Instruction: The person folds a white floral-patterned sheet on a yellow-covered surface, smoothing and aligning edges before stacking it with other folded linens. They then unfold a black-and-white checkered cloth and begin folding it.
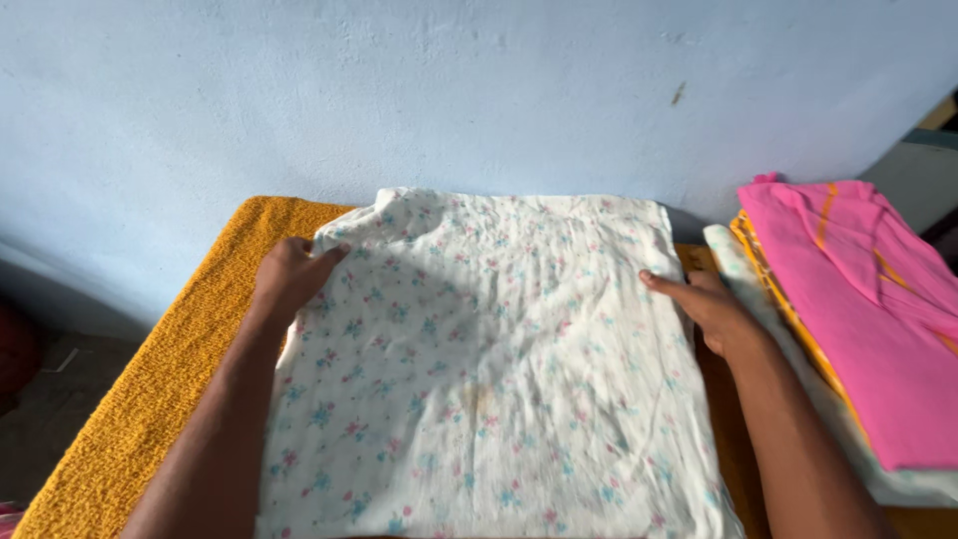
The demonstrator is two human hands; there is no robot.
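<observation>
The largest thing is the desk (120, 399), covered along its left side by a yellow textured mat; a strip of brown top shows near the right edge. Spread over most of it lies the white floral cloth (489, 369), reaching from the far edge by the blue wall (479, 90) to the near edge, with a folded-over flap at its far left corner.

The step in hand looks like flattening or squaring the cloth. To do it well, the person would likely press both sides evenly, keep the side hems parallel to the desk's edges, and sweep wrinkles outward from the middle, where soft creases and a faint yellowish mark show.

The left hand (289, 274) sits at the cloth's far left corner, fingers curled onto the flap; whether they pinch the fabric or only press it cannot be told. The right hand (709, 304) lies flat and open on the cloth's right hem, holding nothing.

At the desk's right edge sits a stack of folded clothes (858, 299), just beside the cloth and seemingly not touching it: a pink piece with orange stripes on top, a yellow-orange layer under it, and white fabric lowest.

Counted: one desk, one mat, one floral cloth, one stack showing at least three folded pieces, two hands.
</observation>
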